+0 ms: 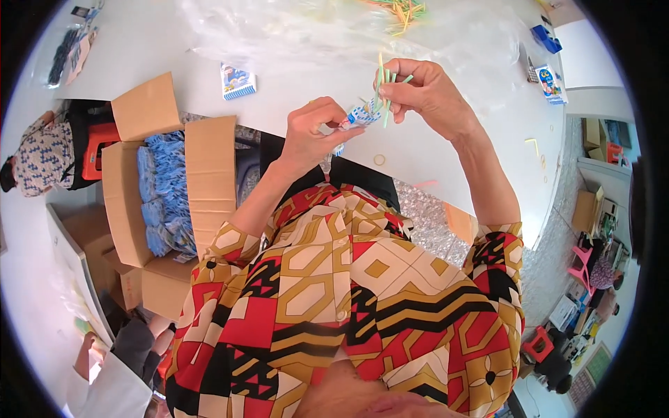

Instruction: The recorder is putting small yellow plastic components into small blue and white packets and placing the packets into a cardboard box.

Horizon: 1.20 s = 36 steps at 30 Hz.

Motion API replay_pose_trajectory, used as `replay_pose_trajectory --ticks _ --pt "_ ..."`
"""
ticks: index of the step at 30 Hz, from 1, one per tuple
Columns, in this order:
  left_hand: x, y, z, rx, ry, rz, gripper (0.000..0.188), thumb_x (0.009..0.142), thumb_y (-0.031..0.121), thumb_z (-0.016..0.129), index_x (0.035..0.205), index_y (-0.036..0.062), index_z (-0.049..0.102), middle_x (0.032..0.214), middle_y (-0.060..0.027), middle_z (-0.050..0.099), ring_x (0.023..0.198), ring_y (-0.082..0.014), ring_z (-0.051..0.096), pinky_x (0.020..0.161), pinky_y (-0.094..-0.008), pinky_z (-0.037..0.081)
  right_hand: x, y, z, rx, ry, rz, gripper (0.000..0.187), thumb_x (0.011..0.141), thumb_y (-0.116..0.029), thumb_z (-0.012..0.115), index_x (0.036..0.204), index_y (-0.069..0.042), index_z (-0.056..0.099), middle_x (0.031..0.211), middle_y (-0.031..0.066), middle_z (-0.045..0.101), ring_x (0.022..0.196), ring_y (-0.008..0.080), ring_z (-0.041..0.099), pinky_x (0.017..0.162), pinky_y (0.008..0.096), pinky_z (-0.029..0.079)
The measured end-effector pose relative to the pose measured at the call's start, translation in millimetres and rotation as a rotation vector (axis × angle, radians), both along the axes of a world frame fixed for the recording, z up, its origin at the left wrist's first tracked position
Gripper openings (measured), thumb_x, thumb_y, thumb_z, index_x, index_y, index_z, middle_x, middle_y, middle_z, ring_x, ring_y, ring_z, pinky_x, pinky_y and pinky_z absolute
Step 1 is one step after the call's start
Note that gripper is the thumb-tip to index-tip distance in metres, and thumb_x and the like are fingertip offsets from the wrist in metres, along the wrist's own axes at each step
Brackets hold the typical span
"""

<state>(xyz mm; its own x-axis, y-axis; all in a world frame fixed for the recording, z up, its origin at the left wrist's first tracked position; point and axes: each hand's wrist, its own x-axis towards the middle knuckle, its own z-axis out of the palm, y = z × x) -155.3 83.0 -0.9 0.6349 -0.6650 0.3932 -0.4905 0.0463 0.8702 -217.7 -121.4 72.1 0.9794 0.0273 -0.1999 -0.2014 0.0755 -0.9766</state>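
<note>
My left hand (311,134) is closed round a small blue-and-white printed carton (364,115), which is tilted with one end toward my right hand. In my right hand (435,101) the thumb and fingers pinch several thin green and yellow sticks (382,89). Their lower ends are at the carton's end; whether any sit inside it I cannot tell. A loose heap of similar orange, yellow and green sticks (404,12) lies on clear plastic sheeting at the far side of the white table (446,160).
A blue-and-white box (238,81) stands on the table to the left, another (550,85) at the far right. Left of me an open cardboard box (209,157) holds many blue packets (164,195). A rubber band (379,159) lies near the table edge. Other people are around.
</note>
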Motion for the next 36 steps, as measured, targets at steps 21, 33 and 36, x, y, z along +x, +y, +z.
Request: replay_pose_trajectory --ticks 21,33,36 --pt "-5.4 -10.7 4.5 0.013 -0.321 -0.006 0.022 0.063 0.003 0.079 0.069 0.0035 0.057 0.069 -0.0040 0.058 0.061 -0.0175 0.057 0.052 -0.0283 0.045 -7.1 -1.9 1.1 -0.100 -0.049 -0.031 0.012 0.084 -0.016 0.065 0.085 -0.004 0.064 0.069 -0.0009 0.058 0.057 0.0054 0.054 0.056 0.0207 0.048" --pt "-8.7 -11.1 7.1 0.006 -0.436 0.024 0.021 0.063 0.003 0.078 0.070 0.0037 0.059 0.072 -0.0038 0.060 0.062 -0.0169 0.057 0.053 -0.0284 0.046 -16.2 6.1 1.9 -0.179 -0.147 -0.055 0.011 0.085 -0.009 0.064 0.091 0.000 0.061 0.075 0.0019 0.061 0.060 0.0053 0.055 0.057 0.0198 0.048" --pt "-14.0 -11.0 5.5 -0.033 -0.115 0.062 0.018 0.066 0.002 0.078 0.072 0.0011 0.061 0.073 -0.0061 0.062 0.061 -0.0145 0.058 0.053 -0.0275 0.045 -23.1 11.9 4.7 -0.314 -0.236 -0.115 0.011 0.085 -0.007 0.063 0.093 0.000 0.061 0.080 0.0021 0.062 0.064 0.0058 0.056 0.058 0.0195 0.048"
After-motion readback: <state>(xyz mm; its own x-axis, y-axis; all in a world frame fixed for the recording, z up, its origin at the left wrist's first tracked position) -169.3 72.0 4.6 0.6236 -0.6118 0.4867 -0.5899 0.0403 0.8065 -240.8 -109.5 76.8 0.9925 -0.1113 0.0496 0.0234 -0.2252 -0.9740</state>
